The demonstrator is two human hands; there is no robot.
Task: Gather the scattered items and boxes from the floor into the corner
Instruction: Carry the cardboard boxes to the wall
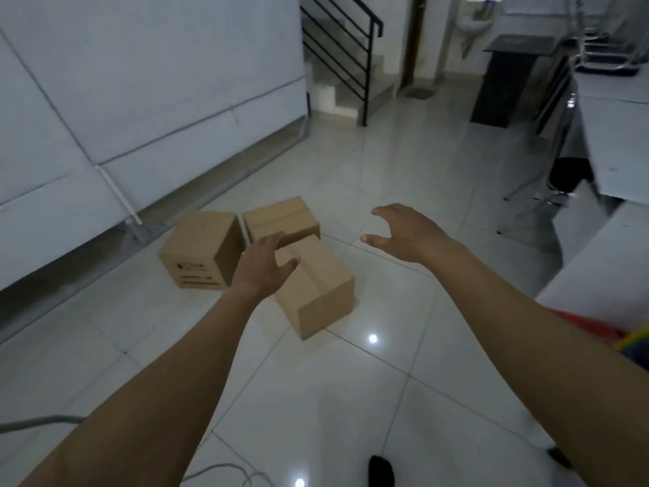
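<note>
Three brown cardboard boxes lie on the white tiled floor near the left wall. The nearest box [318, 290] lies at an angle. Behind it sits a second box [281, 216], and to the left a third box [202, 249] with dark printing on its side. My left hand [263, 265] hovers with fingers spread over the near box's left end and holds nothing. My right hand [407, 232] is stretched out to the right of the boxes, fingers open and slightly curved, holding nothing.
A pale panelled wall [140, 100] runs along the left. A staircase with a black railing [337, 47] rises at the back. A dark stand [505, 82], chairs [558, 142] and a table stand at right. Grey cables [224, 471] trail on the floor near my foot [381, 471].
</note>
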